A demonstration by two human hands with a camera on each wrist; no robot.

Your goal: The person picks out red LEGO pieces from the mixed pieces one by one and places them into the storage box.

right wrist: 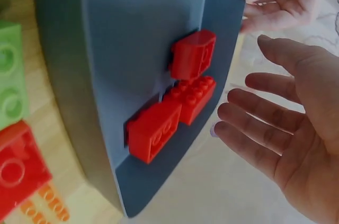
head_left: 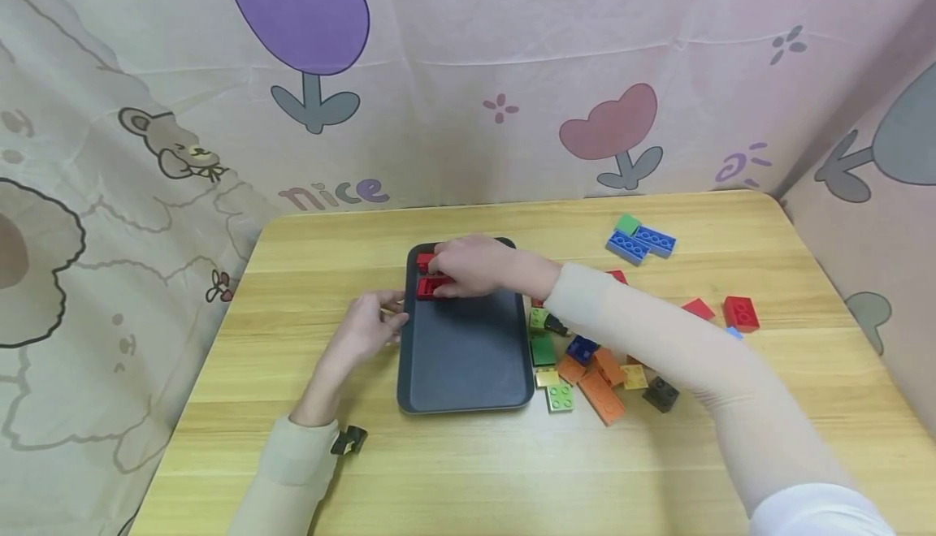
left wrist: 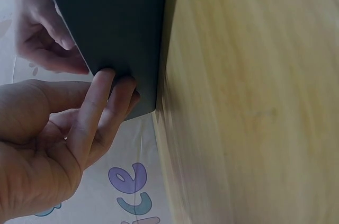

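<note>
At the left, beside the dark tray [head_left: 468,357], the left hand [head_left: 366,325] rests its fingertips against the tray's outer left wall, fingers extended and not curled round the rim. Inside the tray, gathered at its far left corner, are three red bricks [right wrist: 193,57]: two in a row along the far wall and one nearer the person by the left wall. Over that corner is the right hand [head_left: 475,265]; the right wrist view shows its fingers spread and apart, with nothing clasped, though whether a fingertip touches a brick I cannot tell. The step in hand looks to be placing and lining up red bricks there, with most of the tray floor bare. Just right of the tray lies a mixed spread: a light green brick [head_left: 560,398], an orange brick [head_left: 602,398] and a black brick [head_left: 661,395]. Well to the tray's right sits another red brick [head_left: 741,313]. As I judge it, the next move calls for lifting the right hand clear without nudging the row, then reaching right past the tray for another brick while the left hand steadies the wall.
</note>
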